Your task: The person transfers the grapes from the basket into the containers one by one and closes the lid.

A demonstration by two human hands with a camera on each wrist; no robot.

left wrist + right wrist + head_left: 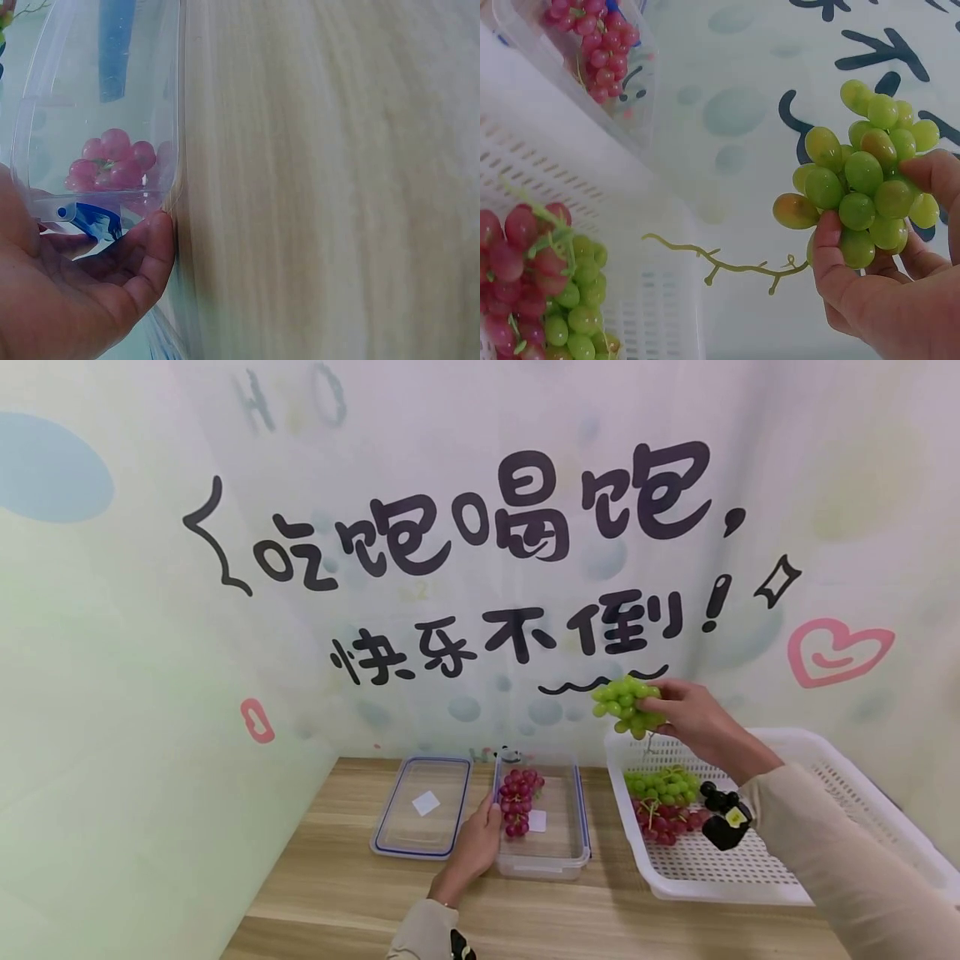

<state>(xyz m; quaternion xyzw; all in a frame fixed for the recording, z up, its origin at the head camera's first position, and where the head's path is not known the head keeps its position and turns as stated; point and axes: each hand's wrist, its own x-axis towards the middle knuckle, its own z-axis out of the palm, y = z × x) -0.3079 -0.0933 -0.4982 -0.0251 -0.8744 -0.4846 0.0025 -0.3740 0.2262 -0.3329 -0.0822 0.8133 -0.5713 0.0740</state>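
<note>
My right hand (693, 718) holds a bunch of green grapes (866, 176) up above the white basket's left end. From that bunch a bare stem (742, 268) sticks out. On the left, my left hand (476, 842) grips the left side wall of a clear plastic container (558, 852), its fingertips near the bottom edge in the left wrist view. Inside the container, along that same side, lies a bunch of red grapes (517, 802). A blue latch flap (97, 220) hangs beside my left fingers.
The container's clear lid with a blue seal (420, 843) lies flat to the left. At right, a white perforated basket (652, 881) holds more green grapes (667, 785), red grapes (667, 822) and dark grapes (716, 797). A printed wall cloth (450, 718) stands behind the wooden table (337, 902).
</note>
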